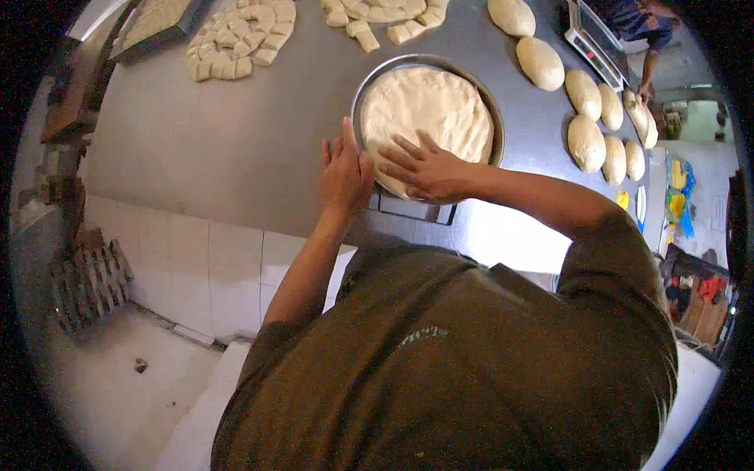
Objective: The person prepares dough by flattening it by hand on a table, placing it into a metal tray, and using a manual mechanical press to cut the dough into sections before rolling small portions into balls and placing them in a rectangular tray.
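A round metal pan [495,125] holds a broad, flattened mass of pale dough [416,98] and sits on a square metal base [410,216]. My left hand [344,171] is against the pan's left side, its fingers extended upward along the outside of the rim. My right hand [420,169] lies on the lower part of the dough, palm down with fingers spread, covering some of the surface.
The steel table [204,145] bears cut dough pieces [236,35], several oval loaves [540,63], a tray [149,31] and a scale [593,47]. A co-worker's hand [646,90] touches a loaf at the right. A slatted object [90,282] stands lower left.
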Demonstrator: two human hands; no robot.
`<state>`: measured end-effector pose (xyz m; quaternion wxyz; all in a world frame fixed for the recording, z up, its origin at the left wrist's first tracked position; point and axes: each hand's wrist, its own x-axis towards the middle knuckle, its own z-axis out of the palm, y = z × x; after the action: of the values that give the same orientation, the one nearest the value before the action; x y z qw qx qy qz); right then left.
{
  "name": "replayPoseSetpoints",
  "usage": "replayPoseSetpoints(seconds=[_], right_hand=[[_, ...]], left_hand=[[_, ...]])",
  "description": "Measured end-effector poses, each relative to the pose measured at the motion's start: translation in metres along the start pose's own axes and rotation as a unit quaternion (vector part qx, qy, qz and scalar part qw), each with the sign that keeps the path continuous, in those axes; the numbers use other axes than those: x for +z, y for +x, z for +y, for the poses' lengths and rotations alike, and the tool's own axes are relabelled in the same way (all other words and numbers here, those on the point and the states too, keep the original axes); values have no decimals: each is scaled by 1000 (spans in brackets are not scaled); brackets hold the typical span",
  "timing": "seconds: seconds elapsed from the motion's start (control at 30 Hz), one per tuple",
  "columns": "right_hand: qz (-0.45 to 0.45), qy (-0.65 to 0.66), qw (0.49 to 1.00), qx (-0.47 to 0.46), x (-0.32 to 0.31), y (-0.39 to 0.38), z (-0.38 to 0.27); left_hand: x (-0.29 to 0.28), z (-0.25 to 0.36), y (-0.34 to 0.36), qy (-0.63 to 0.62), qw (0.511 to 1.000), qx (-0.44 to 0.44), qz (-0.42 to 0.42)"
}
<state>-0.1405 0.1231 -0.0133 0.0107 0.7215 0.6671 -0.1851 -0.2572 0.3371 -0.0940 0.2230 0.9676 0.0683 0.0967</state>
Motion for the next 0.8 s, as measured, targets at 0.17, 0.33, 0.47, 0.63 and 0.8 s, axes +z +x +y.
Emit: replayPoseSetpoints(seconds=[0.17,0.33,0.47,0.63,0.8], right_hand=[[-183,85,975,94,-55,71,11],[-145,11,955,260,-53,85,25],[-3,-57,981,187,-74,50,51],[-15,-26,986,163,-19,-3,2],[-41,-9,996,77,-29,-4,10]], left_hand=[[9,-43,26,-39,990,98,93],[3,-52,45,-159,986,46,-13],[-2,-51,46,-148,986,61,45],[-22,-33,43,-178,983,46,26],[-28,-44,48,-140,989,47,11]])
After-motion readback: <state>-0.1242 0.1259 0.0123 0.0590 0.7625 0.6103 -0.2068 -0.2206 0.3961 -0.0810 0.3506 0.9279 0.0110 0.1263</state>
